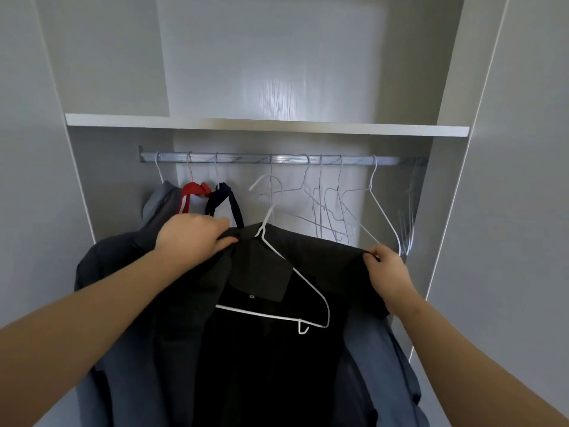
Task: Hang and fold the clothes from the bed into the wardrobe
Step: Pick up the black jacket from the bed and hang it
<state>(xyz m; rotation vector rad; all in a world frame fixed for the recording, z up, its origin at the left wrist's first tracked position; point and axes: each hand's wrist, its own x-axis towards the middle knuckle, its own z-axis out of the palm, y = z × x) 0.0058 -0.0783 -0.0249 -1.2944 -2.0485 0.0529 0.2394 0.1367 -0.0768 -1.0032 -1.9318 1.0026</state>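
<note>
Fingers of the left hand (194, 238) curl round the collar of a dark shirt (323, 254), and the right hand (389, 272) pinches its shoulder edge. The shirt hangs between them before the wardrobe (268, 124), a white hanger (271, 316) in its neck, below the rail (240, 158) with hung clothes (192, 192) and empty hangers (332, 204).
</note>
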